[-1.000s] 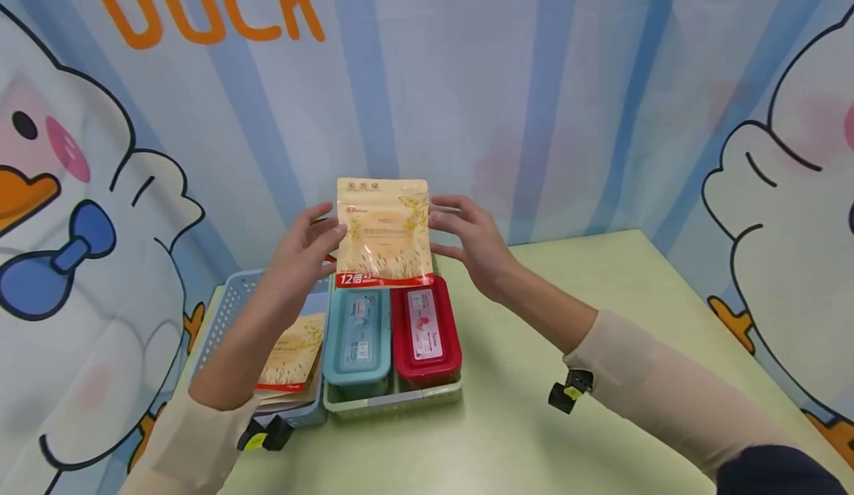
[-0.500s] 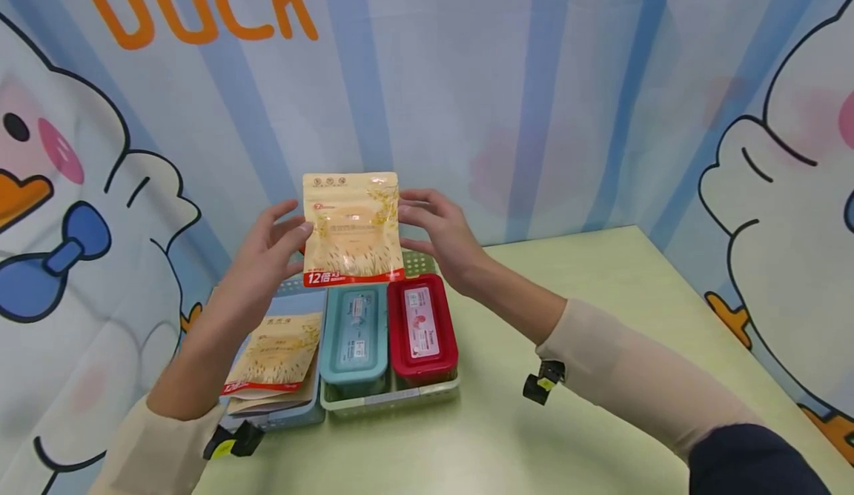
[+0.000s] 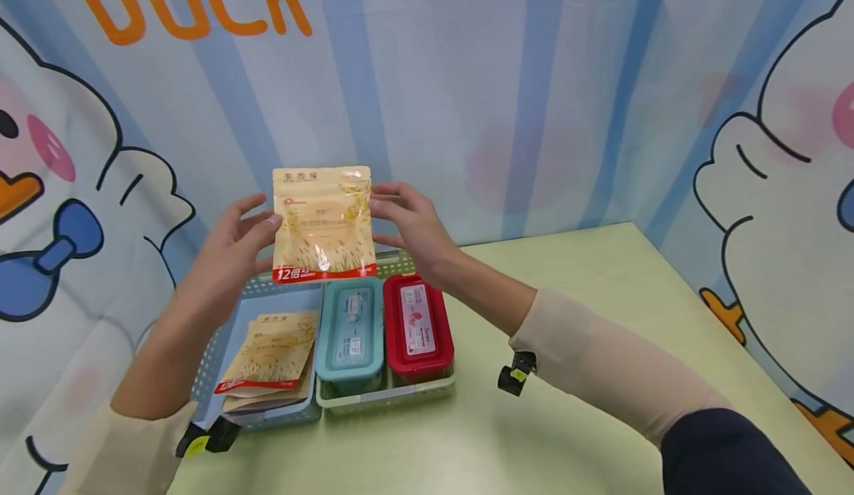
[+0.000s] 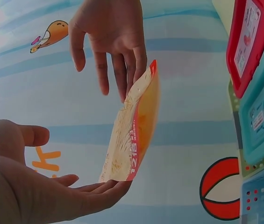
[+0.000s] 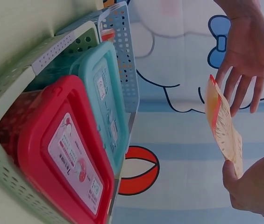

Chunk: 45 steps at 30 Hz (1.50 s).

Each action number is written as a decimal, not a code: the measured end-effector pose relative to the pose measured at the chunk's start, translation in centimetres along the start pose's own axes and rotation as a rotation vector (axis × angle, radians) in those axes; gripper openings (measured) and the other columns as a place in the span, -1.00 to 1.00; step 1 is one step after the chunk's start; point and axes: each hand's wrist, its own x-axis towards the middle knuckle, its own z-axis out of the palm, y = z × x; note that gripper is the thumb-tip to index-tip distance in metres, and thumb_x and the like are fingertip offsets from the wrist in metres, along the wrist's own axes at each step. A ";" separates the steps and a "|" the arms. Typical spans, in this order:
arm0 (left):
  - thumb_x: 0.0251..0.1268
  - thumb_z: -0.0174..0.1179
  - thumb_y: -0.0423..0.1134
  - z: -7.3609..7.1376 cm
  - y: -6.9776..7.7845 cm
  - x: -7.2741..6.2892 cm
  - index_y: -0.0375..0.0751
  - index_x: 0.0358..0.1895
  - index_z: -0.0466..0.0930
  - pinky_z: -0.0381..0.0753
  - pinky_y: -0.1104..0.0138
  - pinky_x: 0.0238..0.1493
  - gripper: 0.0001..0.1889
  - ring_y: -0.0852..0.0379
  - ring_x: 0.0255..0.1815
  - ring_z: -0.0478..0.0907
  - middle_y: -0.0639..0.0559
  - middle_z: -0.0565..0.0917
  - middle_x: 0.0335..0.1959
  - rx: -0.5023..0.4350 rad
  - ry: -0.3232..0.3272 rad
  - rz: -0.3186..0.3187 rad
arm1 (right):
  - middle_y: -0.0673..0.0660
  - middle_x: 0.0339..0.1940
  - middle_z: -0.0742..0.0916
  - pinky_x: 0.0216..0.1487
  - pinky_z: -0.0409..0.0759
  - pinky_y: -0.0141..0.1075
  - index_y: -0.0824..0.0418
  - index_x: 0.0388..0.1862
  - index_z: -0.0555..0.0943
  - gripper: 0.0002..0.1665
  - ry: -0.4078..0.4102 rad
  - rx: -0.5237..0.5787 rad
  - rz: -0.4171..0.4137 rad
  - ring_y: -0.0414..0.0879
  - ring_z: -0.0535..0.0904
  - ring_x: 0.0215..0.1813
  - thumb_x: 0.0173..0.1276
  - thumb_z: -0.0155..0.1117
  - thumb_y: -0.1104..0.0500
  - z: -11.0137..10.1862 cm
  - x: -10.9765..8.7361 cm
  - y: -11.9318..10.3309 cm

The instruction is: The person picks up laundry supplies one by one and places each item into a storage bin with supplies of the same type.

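A beige pouch (image 3: 325, 224) with a wheat print and a red bottom band is held upright between my two hands, above the baskets. My left hand (image 3: 230, 247) is at its left edge; in the left wrist view its straight fingers (image 4: 106, 191) meet the pouch and its thumb stands away. At the opposite edge, my right hand (image 3: 414, 224) touches the pouch with extended fingers, its palm facing inward. Below, similar pouches (image 3: 273, 350) lie overlapping in a blue perforated basket (image 3: 250, 306). A teal-lidded box (image 3: 350, 324) and a red-lidded box (image 3: 416, 324) sit side by side.
Both lidded boxes stand in a light green basket (image 3: 387, 400), right beside the blue one. The baskets stand on a pale green table (image 3: 567, 273). Behind it hangs a striped blue curtain (image 3: 440, 95) with duck prints.
Both hands and the pouch have moved left together, from over the lidded boxes to partly over the blue basket. The pouches lying in that basket have come into fuller view.
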 end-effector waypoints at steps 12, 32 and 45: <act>0.66 -0.04 0.22 -1.2 -0.3 -0.5 0.04 0.77 -0.25 0.49 -0.29 0.35 -0.14 -0.43 0.64 0.12 -0.25 0.05 0.73 0.196 0.121 -0.028 | 0.23 0.39 0.55 0.29 0.65 0.05 0.33 0.54 0.33 -0.37 -0.031 0.016 0.021 0.17 0.50 0.45 0.64 0.17 0.08 2.8 1.0 0.1; 0.66 -0.15 0.28 -3.8 -2.2 0.3 -0.25 0.74 -0.33 0.31 -0.47 0.36 -0.05 -0.60 0.59 0.08 -0.53 0.01 0.66 0.370 0.084 -0.123 | 0.21 0.31 0.66 0.22 0.70 0.04 0.37 0.46 0.41 -0.42 -0.034 0.038 0.059 0.19 0.55 0.38 0.63 0.21 0.08 6.0 2.0 2.2; 0.66 -0.20 0.32 -4.3 -4.7 1.1 -0.37 0.71 -0.39 0.24 -0.49 0.36 0.00 -0.64 0.56 0.07 -0.62 0.04 0.61 0.430 0.002 -0.159 | 0.11 0.22 0.67 0.18 0.72 0.02 0.33 0.37 0.49 -0.48 0.046 0.112 0.139 0.21 0.58 0.36 0.61 0.24 0.05 7.7 1.9 5.5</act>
